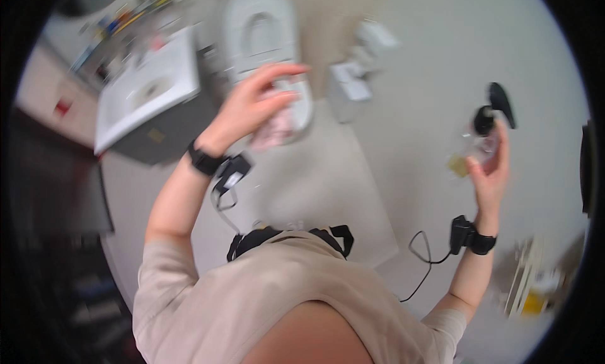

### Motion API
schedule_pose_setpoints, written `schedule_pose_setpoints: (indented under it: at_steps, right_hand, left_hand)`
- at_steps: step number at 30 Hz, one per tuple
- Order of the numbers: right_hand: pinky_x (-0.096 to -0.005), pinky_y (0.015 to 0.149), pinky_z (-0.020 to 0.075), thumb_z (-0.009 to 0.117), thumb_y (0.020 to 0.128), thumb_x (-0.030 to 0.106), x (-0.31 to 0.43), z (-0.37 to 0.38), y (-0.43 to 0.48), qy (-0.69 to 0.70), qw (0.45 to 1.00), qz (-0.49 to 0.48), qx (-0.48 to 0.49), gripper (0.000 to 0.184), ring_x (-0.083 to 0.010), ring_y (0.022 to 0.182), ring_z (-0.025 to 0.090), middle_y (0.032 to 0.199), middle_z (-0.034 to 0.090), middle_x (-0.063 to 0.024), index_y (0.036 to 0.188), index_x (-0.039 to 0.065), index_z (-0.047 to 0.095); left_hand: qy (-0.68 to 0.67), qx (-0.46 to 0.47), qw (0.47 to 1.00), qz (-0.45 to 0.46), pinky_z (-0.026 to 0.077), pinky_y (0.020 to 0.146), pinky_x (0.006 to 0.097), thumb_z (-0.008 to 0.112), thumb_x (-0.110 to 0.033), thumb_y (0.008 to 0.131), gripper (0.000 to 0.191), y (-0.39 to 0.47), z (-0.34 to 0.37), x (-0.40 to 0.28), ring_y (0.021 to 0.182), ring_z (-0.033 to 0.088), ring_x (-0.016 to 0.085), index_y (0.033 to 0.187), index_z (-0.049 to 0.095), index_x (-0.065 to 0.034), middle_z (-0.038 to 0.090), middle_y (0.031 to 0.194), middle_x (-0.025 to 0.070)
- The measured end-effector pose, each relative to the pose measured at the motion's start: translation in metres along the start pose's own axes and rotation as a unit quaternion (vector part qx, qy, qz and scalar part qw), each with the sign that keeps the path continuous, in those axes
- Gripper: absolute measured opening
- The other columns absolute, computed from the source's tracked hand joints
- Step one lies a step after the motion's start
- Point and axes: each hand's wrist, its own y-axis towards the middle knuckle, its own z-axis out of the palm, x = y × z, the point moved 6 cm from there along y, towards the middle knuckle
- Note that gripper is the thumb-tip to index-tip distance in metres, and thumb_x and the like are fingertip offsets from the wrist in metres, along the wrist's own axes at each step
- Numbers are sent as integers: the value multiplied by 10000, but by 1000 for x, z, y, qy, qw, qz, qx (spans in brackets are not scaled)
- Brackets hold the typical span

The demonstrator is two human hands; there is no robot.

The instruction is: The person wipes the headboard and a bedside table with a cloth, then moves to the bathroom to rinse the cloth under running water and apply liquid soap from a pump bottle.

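Observation:
My left hand [257, 99] is above the front of a white toilet [262, 33], index finger and thumb apart. A crumpled pink cloth [273, 131] shows between them and hangs below the thumb, apparently held by the other fingers, which are hidden. Out to the right, my right hand [491, 168] is around a clear bottle [487, 146] with a black pump-like top [484, 120]. A black curved part [502, 104] sticks up beside this top, and a yellowish patch [457, 165] shows near the thumb. Motion blur softens both held things.
A white washbasin [179, 80] on a grey cabinet [165, 127] stands at the left, below a shelf of toiletries [127, 21]. Right of the toilet is a small bin [350, 92]. Cables run from black devices on both wrists. A light rack [520, 279] stands at lower right.

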Motion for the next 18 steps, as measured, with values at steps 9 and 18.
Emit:
schedule_pose_setpoints:
  at_steps: [9,18]
  right_hand:
    - [-319,1045,366,743,776,117,161,281,-13,412,852,66,317,777,-168,1225,471,1347,479,-77,1439,-7,358]
    - [-317,1022,376,757,733,43,128,392,-29,419,791,-2,446,809,-154,1193,459,1300,486,-50,1441,25,366]
  left_hand:
    - [-29,42,994,-92,427,985,257,589,-110,922,436,-102,-69,-92,1122,555,117,1348,516,-56,614,1223,51]
    - [-36,-112,986,-119,433,974,268,623,-95,899,393,-153,-94,-15,1082,564,103,1283,567,-39,632,1186,48]
